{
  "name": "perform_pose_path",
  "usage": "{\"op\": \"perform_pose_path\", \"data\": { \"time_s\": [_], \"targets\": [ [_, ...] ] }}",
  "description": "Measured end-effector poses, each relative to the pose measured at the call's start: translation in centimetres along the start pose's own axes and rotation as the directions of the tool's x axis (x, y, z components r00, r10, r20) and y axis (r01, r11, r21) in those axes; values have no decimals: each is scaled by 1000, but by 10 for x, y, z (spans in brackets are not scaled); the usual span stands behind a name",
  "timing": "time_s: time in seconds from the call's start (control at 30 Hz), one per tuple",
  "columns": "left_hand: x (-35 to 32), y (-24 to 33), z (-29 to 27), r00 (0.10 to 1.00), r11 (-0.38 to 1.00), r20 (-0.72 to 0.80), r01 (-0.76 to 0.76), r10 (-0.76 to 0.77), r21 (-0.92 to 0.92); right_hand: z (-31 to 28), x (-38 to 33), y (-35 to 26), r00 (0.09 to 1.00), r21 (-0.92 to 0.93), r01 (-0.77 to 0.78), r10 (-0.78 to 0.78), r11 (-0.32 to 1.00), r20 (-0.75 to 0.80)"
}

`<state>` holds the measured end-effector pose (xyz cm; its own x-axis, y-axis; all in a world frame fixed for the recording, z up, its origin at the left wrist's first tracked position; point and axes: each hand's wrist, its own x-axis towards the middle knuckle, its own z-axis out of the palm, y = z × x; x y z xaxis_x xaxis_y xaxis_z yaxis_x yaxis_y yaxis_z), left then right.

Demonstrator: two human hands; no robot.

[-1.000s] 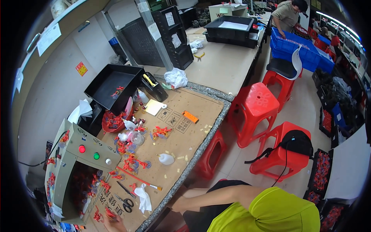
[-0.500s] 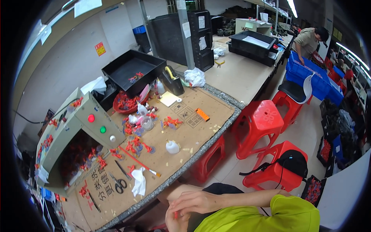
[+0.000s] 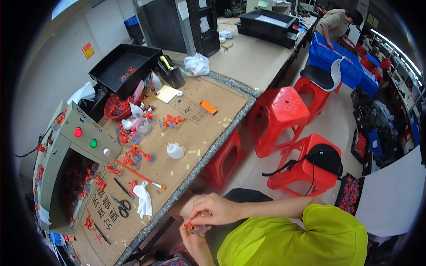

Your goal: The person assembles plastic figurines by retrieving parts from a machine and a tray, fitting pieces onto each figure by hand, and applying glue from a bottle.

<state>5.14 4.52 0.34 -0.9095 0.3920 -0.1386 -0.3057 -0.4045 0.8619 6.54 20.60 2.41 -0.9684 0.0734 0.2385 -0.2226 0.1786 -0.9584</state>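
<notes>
Over my lap, beside the workbench edge, both hands are closed around a small red plastic figure with a clear bluish base (image 3: pixel 195 228). My left hand (image 3: pixel 194 243) holds it from below. From above, my right hand (image 3: pixel 214 209) pinches its red upper part with the fingertips. Fingers cover some of the figure. On the bench nearest my hands lie a crumpled white tissue (image 3: pixel 143 200), black-handled scissors (image 3: pixel 123 208), a dark slim tool (image 3: pixel 124 188) and a red-handled brush (image 3: pixel 143 176). Similar red figures (image 3: pixel 135 154) are heaped farther back.
A grey-green machine with an arched opening (image 3: pixel 71 144) stands at the left. A white squeeze bottle (image 3: pixel 175 151), an orange block (image 3: pixel 208 107) and a black tray (image 3: pixel 126 66) sit on the bench. Red stools (image 3: pixel 284 106) are on the right; another person (image 3: pixel 336 25) leans over blue crates (image 3: pixel 330 57).
My view has shifted, so the bench appears farther left and higher. The hands have opened apart slightly, and the figure, mostly covered before, now shows between them.
</notes>
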Motion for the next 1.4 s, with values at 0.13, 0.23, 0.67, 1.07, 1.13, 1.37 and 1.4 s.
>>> {"op": "perform_pose_path", "data": {
  "time_s": [0.13,0.23,0.67,1.07,1.13,1.37,1.4],
  "targets": [
    [2,1,-6,993,967,119,-41,11,250,-4,-4,0,998,21,-50,50,999,-44],
    [3,-2,-10,998,963,68,-19,1,268,-1,-4,0,996,-20,-82,81,996,-30],
    [2,12,-14,981,974,100,144,-163,173,-9,10,16,896,280,-438,389,854,213],
    [-9,5,-26,983,976,1,182,-184,115,8,11,25,822,341,-568,496,749,280],
    [-9,8,-24,985,976,-24,171,-169,138,9,11,29,820,352,-571,503,741,273],
    [-10,11,-12,988,993,-133,91,-81,74,15,13,36,792,402,-611,540,683,287],
    [-11,14,-10,988,991,-145,75,-58,115,16,13,36,791,399,-612,540,683,290]
  ]
}}
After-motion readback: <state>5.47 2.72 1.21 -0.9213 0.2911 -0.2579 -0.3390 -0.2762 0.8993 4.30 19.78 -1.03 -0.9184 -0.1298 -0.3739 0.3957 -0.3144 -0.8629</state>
